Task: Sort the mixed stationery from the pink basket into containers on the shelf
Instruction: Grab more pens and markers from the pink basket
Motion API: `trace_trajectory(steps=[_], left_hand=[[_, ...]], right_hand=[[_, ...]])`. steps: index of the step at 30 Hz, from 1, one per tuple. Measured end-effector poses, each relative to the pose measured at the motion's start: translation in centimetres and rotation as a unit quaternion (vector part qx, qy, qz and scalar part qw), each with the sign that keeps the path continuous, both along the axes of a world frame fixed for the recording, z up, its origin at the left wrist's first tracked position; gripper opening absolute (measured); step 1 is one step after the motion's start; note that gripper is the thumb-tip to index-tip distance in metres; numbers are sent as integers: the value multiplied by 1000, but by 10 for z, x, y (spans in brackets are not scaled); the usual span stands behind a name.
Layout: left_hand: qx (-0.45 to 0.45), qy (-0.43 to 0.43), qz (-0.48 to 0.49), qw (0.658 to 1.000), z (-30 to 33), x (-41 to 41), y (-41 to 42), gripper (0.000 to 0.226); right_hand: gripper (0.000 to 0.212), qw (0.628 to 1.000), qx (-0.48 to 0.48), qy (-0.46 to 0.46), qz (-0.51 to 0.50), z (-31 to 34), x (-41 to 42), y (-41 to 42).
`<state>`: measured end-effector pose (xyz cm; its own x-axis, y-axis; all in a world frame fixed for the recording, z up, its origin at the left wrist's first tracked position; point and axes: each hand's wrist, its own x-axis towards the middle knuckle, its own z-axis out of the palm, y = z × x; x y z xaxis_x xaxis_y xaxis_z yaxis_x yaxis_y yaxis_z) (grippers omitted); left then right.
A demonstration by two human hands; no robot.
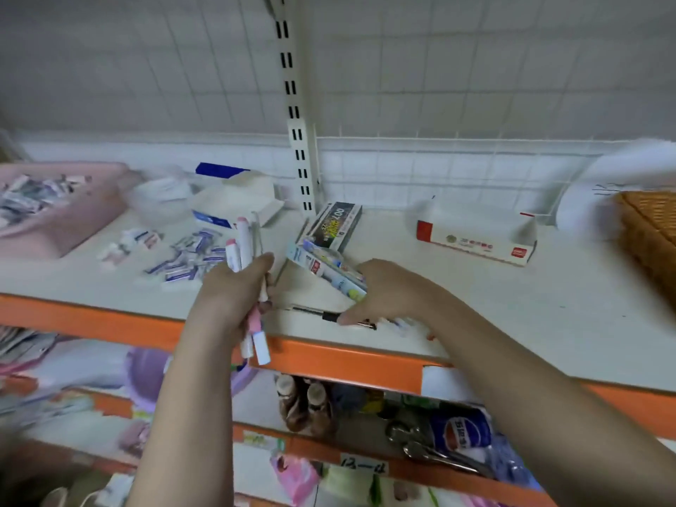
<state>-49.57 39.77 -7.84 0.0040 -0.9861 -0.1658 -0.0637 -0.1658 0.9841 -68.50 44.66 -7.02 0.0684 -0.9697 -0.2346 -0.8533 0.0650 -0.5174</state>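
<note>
So I've got a bunch of markers [244, 258] bundled in my left hand [228, 298], grip curled tight round them, caps sticking up and down. My right hand [380, 287] is down on the shelf [475, 316] by a black pen [329, 316]; fingers look bent toward it but it's too blurry to tell if I actually have hold of it

Progress-wise I'd say I'm somewhere in the middle. The pink basket [91, 214] is off at the far left and there's plenty of mixed stuff in it, so lots left. A pile of small erasers [190, 261] is loose on the shelf, not in any container yet. A few more pens lie under my right wrist near the edge

Around me: an open box of pens [329, 268] just beside my right hand, a black box [338, 225] behind it, white boxes [234, 206] near the basket, a red and white box [475, 239] further right, a wicker basket [647, 228] at the far right. The erasers crowd the space by my left hand
</note>
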Motion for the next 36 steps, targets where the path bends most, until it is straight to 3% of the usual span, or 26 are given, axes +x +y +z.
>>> trace_trajectory(steps=[2, 4, 8, 12, 16, 19, 23, 27, 31, 33, 36], left_hand=[[-9, -11, -17, 1000, -3, 7, -5, 27], [-8, -10, -45, 999, -4, 5, -9, 30], [-24, -22, -117, 993, -2, -36, -9, 26], [-38, -8, -285, 958, 7, -96, 16, 13], [-78, -45, -436, 896, 13, -150, 47, 22], [-82, -44, -505, 858, 18, -188, 75, 15], [-95, -46, -537, 837, 27, -240, 116, 23], [-94, -6, -506, 857, 36, -292, 158, 21], [-164, -6, -452, 877, 40, -354, 218, 20], [-188, -5, -404, 895, 44, -387, 251, 14], [-220, -88, -326, 915, 53, -425, 283, 27]], right_hand=[[39, 994, -15, -102, -39, -1, 2, -8], [19, 967, -61, -221, -114, 3, -1, -11], [12, 827, -67, -485, -277, 9, -11, -9], [10, 715, -97, -600, -344, 16, -37, 16], [17, 684, -189, -598, -371, 18, -72, 59], [30, 689, -260, -532, -417, 22, -99, 95], [34, 676, -325, -452, -484, 35, -142, 148], [26, 624, -347, -516, -474, 51, -204, 210], [23, 575, -351, -567, -473, 49, -270, 256], [24, 573, -350, -570, -473, 48, -297, 270], [21, 598, -329, -584, -440, 50, -329, 285]])
